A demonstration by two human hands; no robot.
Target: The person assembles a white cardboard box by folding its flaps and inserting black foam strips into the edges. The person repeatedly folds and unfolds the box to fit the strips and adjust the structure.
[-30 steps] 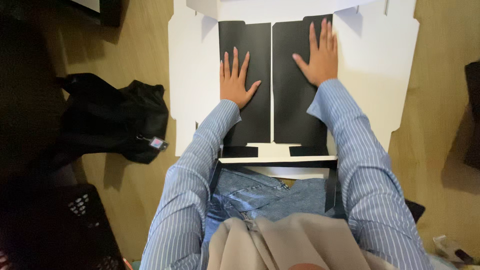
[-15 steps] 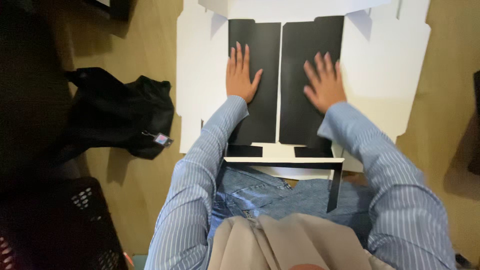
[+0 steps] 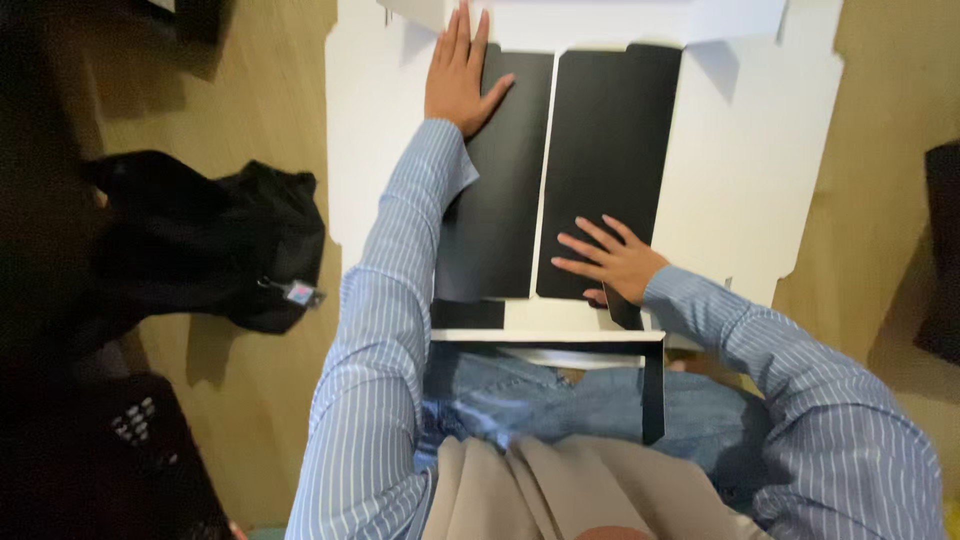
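Two matte black panels (image 3: 560, 170), tall rectangles lying side by side with a thin pale seam between them, sit on a large flattened white cardboard sheet (image 3: 740, 170) whose notched, tabbed edges spread over a tan wooden floor (image 3: 260, 80). From the head camera, the left hand (image 3: 458, 75) lies flat with fingers together and thumb splayed, palm down at the upper left corner of the left panel, partly on the white card. The right hand (image 3: 610, 262) rests open near the lower edge of the right panel, fingers fanned and pressing on its smooth surface; it grips nothing. Both arms wear a blue-and-white pinstriped shirt. Below the panels a narrow white strip edged in black crosses over denim-clad knees (image 3: 560, 400). To the left lies a crumpled black fabric bag (image 3: 210, 245) with a small tag, and a dark perforated object (image 3: 130, 430), perhaps a crate, sits blurred in the lower left corner.
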